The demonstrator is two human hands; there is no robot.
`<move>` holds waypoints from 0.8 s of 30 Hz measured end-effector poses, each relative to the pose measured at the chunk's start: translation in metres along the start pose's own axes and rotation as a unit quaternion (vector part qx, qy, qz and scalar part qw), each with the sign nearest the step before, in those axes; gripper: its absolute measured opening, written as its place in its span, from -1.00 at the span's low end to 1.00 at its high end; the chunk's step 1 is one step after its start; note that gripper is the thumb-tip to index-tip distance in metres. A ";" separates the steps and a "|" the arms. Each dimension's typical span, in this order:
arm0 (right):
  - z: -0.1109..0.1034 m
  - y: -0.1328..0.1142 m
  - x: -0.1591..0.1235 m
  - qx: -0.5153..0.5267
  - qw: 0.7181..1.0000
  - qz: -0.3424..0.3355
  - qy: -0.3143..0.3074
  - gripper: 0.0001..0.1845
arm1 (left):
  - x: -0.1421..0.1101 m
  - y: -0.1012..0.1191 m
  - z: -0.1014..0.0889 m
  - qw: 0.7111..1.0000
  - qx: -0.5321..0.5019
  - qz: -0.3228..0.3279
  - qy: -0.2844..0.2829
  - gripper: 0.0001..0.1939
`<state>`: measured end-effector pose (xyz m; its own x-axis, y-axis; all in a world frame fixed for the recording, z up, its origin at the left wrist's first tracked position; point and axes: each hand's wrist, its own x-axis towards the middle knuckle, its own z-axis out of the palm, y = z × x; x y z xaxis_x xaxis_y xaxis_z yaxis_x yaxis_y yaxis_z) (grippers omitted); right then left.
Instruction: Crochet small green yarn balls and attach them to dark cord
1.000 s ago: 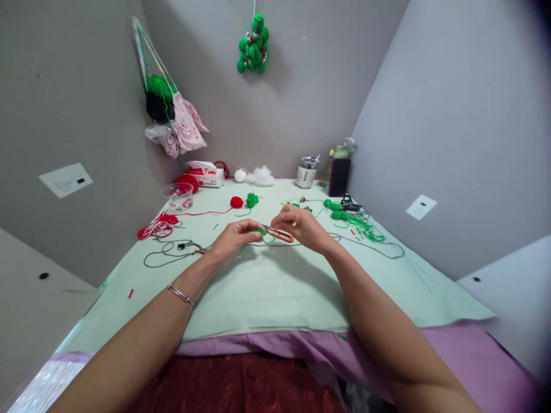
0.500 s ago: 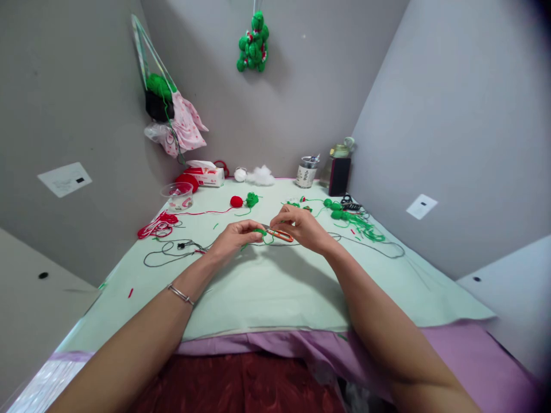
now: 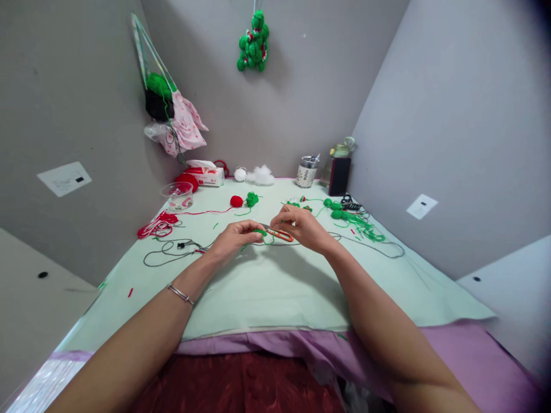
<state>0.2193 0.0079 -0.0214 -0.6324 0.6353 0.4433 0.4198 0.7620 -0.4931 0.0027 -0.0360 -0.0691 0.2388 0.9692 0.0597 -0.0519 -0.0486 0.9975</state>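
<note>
My left hand (image 3: pixel 235 238) pinches a small green yarn piece (image 3: pixel 259 233) above the pale green table cover (image 3: pixel 267 287). My right hand (image 3: pixel 303 226) is closed on orange-handled thread snips (image 3: pixel 279 234), whose blades point left at the green yarn. The two hands sit close together over the middle of the table. Green yarn strands trail down from the piece onto the cover.
A red ball (image 3: pixel 236 201) and green yarn ball (image 3: pixel 252 199) lie behind the hands. Red yarn (image 3: pixel 157 225) and a black cord (image 3: pixel 172 251) lie left; green yarn scraps (image 3: pixel 355 222) right. A plastic cup (image 3: pixel 178 196), tissue box (image 3: pixel 204 174), tin (image 3: pixel 306 172) and dark box (image 3: pixel 340 176) stand along the back.
</note>
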 end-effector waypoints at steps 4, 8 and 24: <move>0.002 0.001 -0.001 0.000 1.000 0.000 -0.011 -0.83 | 0.000 0.000 0.000 1.000 0.007 -0.005 0.002 -0.76; 0.004 0.003 -0.001 0.014 1.000 0.000 -0.018 -0.83 | 0.000 0.001 0.000 1.000 0.001 -0.013 -0.005 -0.77; 0.012 0.005 0.001 0.129 0.992 0.015 -0.008 -0.86 | -0.001 0.002 0.002 0.996 -0.071 -0.012 -0.060 -0.72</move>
<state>0.2136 0.0110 -0.0325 -0.6338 0.6529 0.4147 0.2592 0.6845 -0.6814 0.0037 -0.0377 -0.0675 0.3550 0.9336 0.0483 -0.1796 0.0174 0.9836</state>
